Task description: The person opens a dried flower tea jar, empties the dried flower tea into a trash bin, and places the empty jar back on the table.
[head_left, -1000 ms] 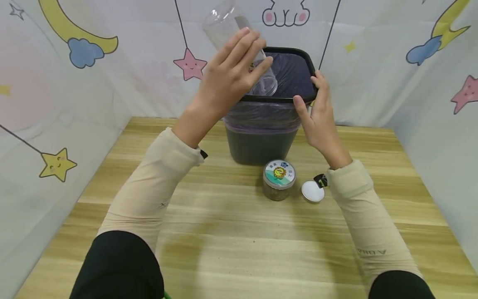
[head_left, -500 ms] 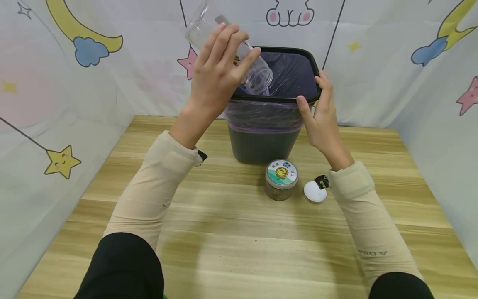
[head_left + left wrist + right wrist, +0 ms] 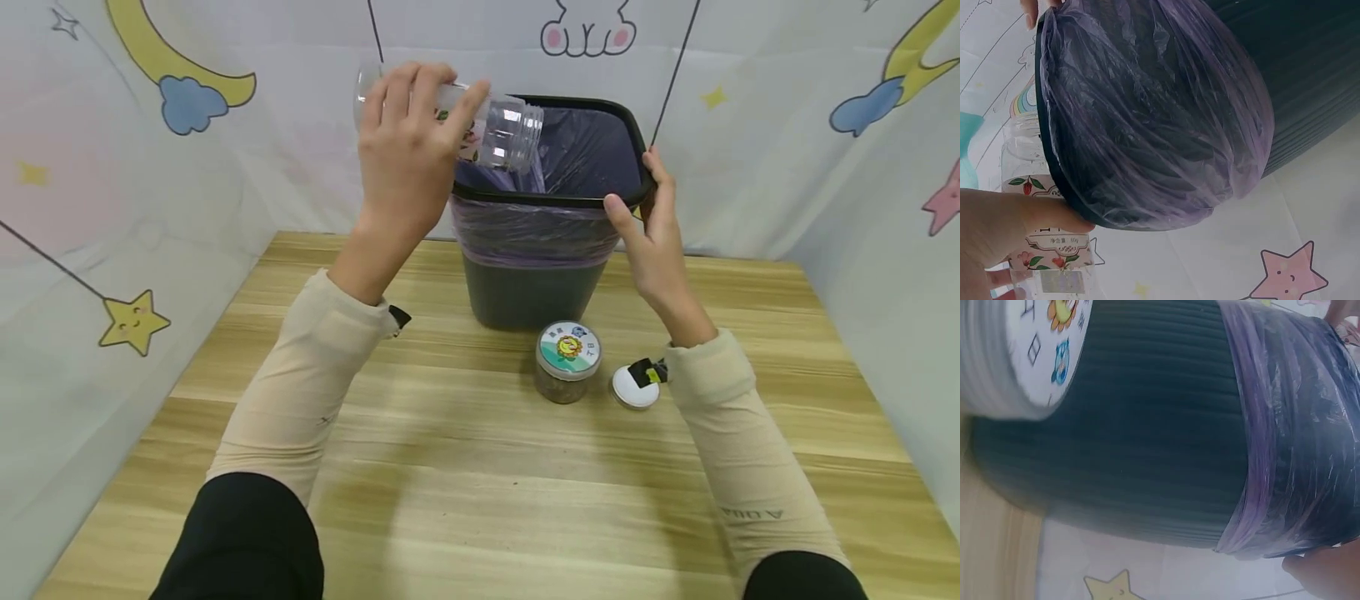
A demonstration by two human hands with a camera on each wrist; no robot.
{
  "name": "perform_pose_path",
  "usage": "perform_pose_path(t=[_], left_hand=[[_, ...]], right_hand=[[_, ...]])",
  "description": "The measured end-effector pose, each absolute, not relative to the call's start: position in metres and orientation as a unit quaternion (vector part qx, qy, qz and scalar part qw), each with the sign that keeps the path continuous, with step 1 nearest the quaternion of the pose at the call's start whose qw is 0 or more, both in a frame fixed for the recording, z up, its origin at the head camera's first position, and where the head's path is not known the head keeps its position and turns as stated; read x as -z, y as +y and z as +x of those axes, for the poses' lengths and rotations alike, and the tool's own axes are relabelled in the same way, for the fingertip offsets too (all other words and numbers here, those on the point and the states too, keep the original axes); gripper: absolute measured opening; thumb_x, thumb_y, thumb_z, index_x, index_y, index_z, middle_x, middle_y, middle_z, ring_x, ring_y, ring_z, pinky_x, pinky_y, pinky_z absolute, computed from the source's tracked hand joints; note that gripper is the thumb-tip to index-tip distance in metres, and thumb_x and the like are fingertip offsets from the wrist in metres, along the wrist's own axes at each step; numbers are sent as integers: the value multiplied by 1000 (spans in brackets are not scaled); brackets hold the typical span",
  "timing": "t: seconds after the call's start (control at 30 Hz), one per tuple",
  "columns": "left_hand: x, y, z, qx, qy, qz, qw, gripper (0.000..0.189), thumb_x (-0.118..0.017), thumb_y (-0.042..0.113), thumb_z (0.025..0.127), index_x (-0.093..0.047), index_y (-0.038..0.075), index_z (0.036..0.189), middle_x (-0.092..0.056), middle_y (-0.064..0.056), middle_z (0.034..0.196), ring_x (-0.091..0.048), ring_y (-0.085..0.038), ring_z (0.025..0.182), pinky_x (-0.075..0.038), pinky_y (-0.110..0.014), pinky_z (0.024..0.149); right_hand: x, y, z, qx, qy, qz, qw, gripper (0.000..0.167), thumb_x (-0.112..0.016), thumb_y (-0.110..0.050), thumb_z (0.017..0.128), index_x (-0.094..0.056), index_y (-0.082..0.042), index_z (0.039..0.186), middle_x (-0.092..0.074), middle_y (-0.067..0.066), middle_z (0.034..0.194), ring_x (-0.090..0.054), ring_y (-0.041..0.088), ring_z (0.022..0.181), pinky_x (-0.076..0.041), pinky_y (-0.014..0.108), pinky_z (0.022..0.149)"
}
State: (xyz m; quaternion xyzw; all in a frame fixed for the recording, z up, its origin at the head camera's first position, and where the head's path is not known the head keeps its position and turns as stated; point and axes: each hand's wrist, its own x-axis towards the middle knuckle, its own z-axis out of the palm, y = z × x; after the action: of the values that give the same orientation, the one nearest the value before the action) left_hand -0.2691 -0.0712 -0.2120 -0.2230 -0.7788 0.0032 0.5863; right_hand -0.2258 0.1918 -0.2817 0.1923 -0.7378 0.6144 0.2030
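1. My left hand (image 3: 408, 146) is curled around a clear bottle (image 3: 513, 133), thumb along its near side; my right hand (image 3: 652, 229) clasps the near right corner of the bin (image 3: 536, 292), thumb spread from the fingers.
2. What counts most is how the neck sits against the bin's opening: the bottle's long axis runs nearly level, mouth towards my right and dipping slightly, above the left part of the opening. Its base reaches out past the rim on my left. No cap shows on the neck.
3. The opening, lined with a purple bag (image 3: 592, 150), gapes between my hands, with room right of the mouth. I judge the near rim and backdrop (image 3: 315, 167) the edges to mind.
4. On the worktop (image 3: 450, 500), a labelled jar (image 3: 567, 358) stands just before the bin; a white lid (image 3: 632, 395) lies right of it, nearer my right hand.
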Motion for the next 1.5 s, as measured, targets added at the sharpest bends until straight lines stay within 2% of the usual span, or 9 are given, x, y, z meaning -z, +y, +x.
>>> perform_pose_path(t=[0.07,0.2,0.33,0.43,0.77,1.0,1.2,1.33,1.5], left_hand=[[212,-74,-266,10,-794,-218,568,35,-53,5,101,-70,24,125,-64,-8,117,-57,-31,111,-45,-43,96],[210,-80,-259,21,-825,-209,525,50,-67,3,87,-65,22,133,-62,-11,121,-55,-33,113,-45,-45,92],[208,-86,-253,31,-842,-200,499,59,-78,11,80,-63,21,136,-61,-12,122,-54,-35,112,-47,-47,89],[208,-89,-250,42,-846,-192,495,61,-82,18,78,-62,20,135,-61,-13,120,-55,-36,108,-50,-47,83],[214,-100,-235,94,-853,-184,479,66,-83,37,78,-60,15,136,-63,-14,112,-59,-36,94,-54,-47,71],[223,-104,-227,119,-857,-170,472,69,-84,45,76,-61,15,134,-65,-13,109,-61,-34,89,-55,-48,63],[234,-106,-220,168,-861,-163,452,71,-84,48,74,-62,12,132,-66,-13,107,-62,-33,88,-56,-50,64],[243,-108,-217,216,-862,-168,428,75,-83,52,75,-60,9,132,-66,-14,106,-62,-32,89,-55,-48,69],[258,-109,-216,257,-852,-183,418,74,-83,51,75,-58,5,128,-65,-13,107,-62,-29,91,-55,-47,72]], right_hand=[[284,192,-225,-637,-719,193,200,82,-58,-31,98,-9,3,156,-10,16,164,-17,21,149,-16,29,120],[296,196,-229,-685,-670,204,200,83,-63,-31,96,-11,-1,154,-18,17,157,-21,23,147,-22,29,118],[304,199,-230,-712,-644,198,195,78,-65,-30,96,-15,-3,150,-14,16,155,-18,24,149,-26,29,116],[304,200,-225,-715,-650,171,194,75,-63,-27,97,-16,-1,149,-11,17,157,-15,25,150,-24,29,118],[306,202,-203,-709,-681,117,141,71,-60,-16,97,-16,-2,150,-20,18,156,-22,28,149,-28,30,116],[310,204,-193,-643,-755,80,99,70,-59,-24,100,-18,-2,153,-31,20,149,-34,32,143,-34,40,114],[316,209,-189,-618,-781,53,78,70,-59,-25,100,-18,0,153,-32,23,146,-35,35,141,-36,43,113],[321,212,-187,-593,-800,49,72,68,-59,-25,100,-22,2,151,-37,22,142,-43,34,134,-40,38,108],[328,216,-183,-573,-815,61,52,61,-60,-24,100,-31,4,146,-44,18,132,-54,21,113,-51,22,88]])
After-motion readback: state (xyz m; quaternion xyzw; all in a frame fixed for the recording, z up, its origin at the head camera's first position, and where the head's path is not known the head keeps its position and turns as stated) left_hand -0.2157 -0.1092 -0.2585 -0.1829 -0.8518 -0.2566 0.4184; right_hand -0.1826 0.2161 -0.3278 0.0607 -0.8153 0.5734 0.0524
